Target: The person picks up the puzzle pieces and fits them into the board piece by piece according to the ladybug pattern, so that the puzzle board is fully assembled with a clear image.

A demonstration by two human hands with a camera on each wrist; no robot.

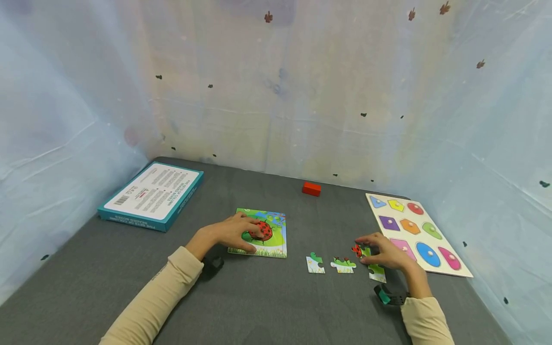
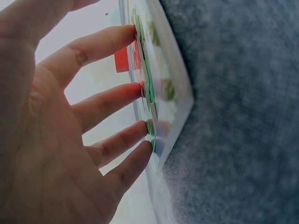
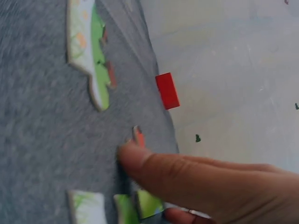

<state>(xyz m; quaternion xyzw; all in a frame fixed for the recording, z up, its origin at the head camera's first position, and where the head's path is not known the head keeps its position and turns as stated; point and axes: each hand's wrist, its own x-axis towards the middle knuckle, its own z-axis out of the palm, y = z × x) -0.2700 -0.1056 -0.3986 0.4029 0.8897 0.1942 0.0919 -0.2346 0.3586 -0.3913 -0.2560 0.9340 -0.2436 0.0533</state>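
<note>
My left hand [image 1: 230, 233] lies over the ladybug puzzle [image 1: 277, 239], its spread fingertips touching the picture surface in the left wrist view. My right hand [image 1: 388, 254] has thumb and fingers around a puzzle piece [image 1: 357, 250] with red and green on it; the thumb hides part of it in the right wrist view. Below that hand, a green and white piece [image 1: 378, 274] lies on the table. Two more loose pieces, a corner-shaped one [image 1: 316, 265] and a middle one [image 1: 343, 266], lie in a row between the hands.
At the right, a shape board [image 1: 401, 218] with knobbed coloured shapes lies beside my right hand. A red block [image 1: 311, 189] sits near the back edge of the grey table [image 1: 267, 306]. A teal box [image 1: 151, 196] lies at the back left. Pale sheeting [image 1: 276, 96] hangs around the table.
</note>
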